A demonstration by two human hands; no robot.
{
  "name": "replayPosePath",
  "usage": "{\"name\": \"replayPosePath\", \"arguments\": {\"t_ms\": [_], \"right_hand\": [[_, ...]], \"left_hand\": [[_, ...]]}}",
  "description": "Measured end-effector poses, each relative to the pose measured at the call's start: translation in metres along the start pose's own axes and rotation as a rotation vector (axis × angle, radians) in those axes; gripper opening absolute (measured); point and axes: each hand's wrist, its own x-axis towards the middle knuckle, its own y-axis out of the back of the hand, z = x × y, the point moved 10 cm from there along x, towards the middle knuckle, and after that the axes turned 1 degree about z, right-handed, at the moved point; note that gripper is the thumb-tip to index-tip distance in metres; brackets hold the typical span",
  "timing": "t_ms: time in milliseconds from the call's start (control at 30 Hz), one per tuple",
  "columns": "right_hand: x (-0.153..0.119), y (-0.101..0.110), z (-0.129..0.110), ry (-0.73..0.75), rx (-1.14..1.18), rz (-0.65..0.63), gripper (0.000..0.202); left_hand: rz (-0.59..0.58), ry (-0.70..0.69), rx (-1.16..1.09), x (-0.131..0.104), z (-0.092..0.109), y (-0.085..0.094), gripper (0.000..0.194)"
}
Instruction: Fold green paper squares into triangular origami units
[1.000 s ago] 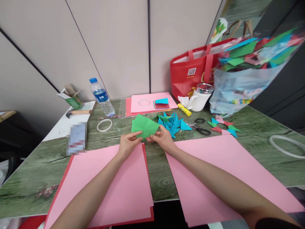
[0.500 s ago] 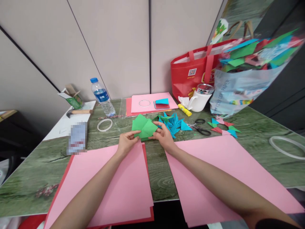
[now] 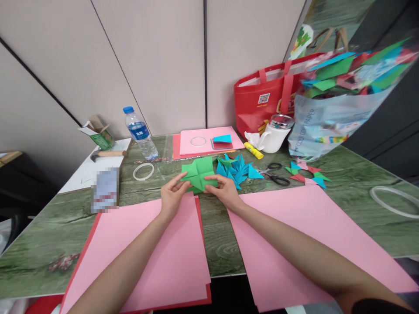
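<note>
A creased sheet of green paper (image 3: 198, 172) is held up between both hands over the middle of the table. My left hand (image 3: 173, 192) pinches its left edge, thumb in front. On the opposite side my right hand (image 3: 224, 190) grips the lower right part, with fingers and thumb on the paper. More green shows under the sheet's lower edge; I cannot tell whether it belongs to the same piece. Right behind my right hand lies a pile of folded blue paper pieces (image 3: 240, 172), with a folded green piece (image 3: 227, 162) on its left.
Pink sheets (image 3: 176, 253) lie under my left arm, more pink sheets (image 3: 288, 226) under my right. Scissors (image 3: 276, 174), a glue stick (image 3: 253, 150), a white mug (image 3: 275, 137), a water bottle (image 3: 140, 133), a tape roll (image 3: 143, 172) and a hammer (image 3: 109, 153) stand or lie around.
The green paper's upper flaps have been opened out, so its top is now squarer and crossing creases show. My hands have shifted their grip slightly along its edges.
</note>
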Motion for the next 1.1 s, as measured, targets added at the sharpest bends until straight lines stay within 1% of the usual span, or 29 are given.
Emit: {"name": "replayPosePath", "arguments": {"t_ms": [67,133,233,333,433,533,600,700,800,867,933,1000,1100], "right_hand": [[0.000,0.000,0.000,0.011,0.009,0.004,0.026],[-0.001,-0.002,-0.002,0.026,-0.010,-0.007,0.025],[-0.003,-0.011,-0.005,0.032,-0.064,-0.070,0.019],[-0.005,-0.015,-0.005,-0.008,-0.046,-0.100,0.015],[-0.005,-0.014,-0.004,-0.030,-0.009,-0.096,0.022],[-0.005,-0.017,0.000,-0.035,0.040,-0.139,0.035],[-0.005,-0.019,0.002,-0.022,0.051,-0.165,0.038],[-0.005,-0.022,0.004,-0.005,-0.007,-0.196,0.032],[-0.006,-0.024,-0.005,0.080,-0.173,-0.217,0.024],[-0.008,-0.025,-0.015,0.169,-0.296,-0.217,0.021],[-0.008,-0.025,-0.023,0.219,-0.347,-0.214,0.020],[-0.008,-0.022,-0.026,0.225,-0.349,-0.178,0.017],[-0.005,-0.010,-0.022,0.171,-0.345,-0.062,0.018]], "left_hand": [[-0.040,-0.004,0.012,-0.004,0.001,-0.007,0.056],[-0.075,-0.004,0.022,-0.006,0.000,-0.012,0.060],[-0.075,0.020,0.031,-0.006,-0.007,-0.011,0.051],[-0.021,0.046,0.043,-0.003,-0.011,-0.004,0.036],[-0.017,0.042,0.048,-0.002,-0.009,-0.003,0.030],[-0.065,0.023,0.047,-0.001,-0.006,-0.007,0.037],[-0.093,0.022,0.019,0.000,-0.007,-0.009,0.041],[-0.103,0.042,-0.036,0.003,-0.012,-0.008,0.040],[-0.086,0.060,-0.055,0.004,-0.014,-0.005,0.038],[-0.101,0.061,-0.054,0.003,-0.012,-0.008,0.040],[-0.140,0.060,-0.045,0.001,-0.008,-0.013,0.044],[-0.177,0.053,-0.020,-0.002,-0.005,-0.017,0.043],[-0.216,0.031,0.028,-0.004,-0.004,-0.021,0.037]]}}
